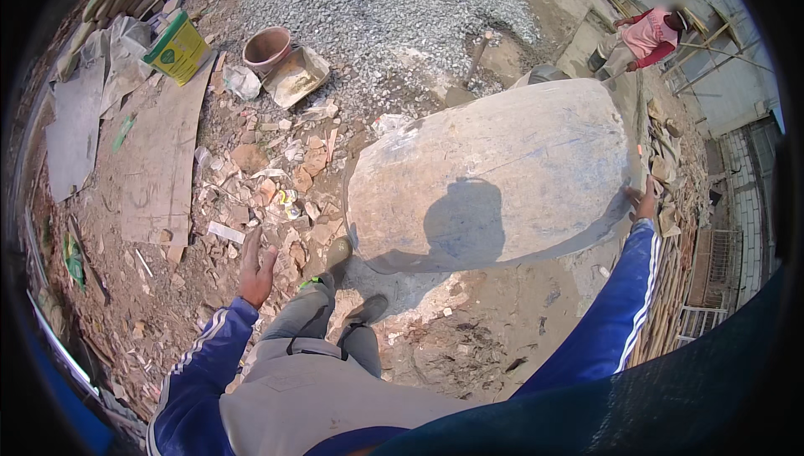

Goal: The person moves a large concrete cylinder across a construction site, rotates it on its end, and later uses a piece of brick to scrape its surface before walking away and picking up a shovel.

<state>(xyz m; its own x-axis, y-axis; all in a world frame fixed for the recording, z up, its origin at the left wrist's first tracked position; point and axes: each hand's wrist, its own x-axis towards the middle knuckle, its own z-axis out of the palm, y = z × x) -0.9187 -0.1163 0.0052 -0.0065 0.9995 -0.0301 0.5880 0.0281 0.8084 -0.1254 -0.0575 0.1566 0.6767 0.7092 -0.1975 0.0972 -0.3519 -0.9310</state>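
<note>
A large pale thing with rounded corners, smeared with dried cement and streaked with blue, fills the middle of the view. Whether it is a drum on its side or a bent sheet I cannot tell. At its right edge is my right hand, with thumb and fingers apart; it seems to touch that edge, though a firm grip does not show. My left hand is raised over the rubble, empty, with its fingers stretched out. My boots stand near the thing's lower left corner. My shadow falls across its surface.
Behind lies a grey gravel heap. A round tub, a cut-open container and a yellow-green bucket stand far left, near flat boards. Broken rubble covers the ground. A person in pink is far right.
</note>
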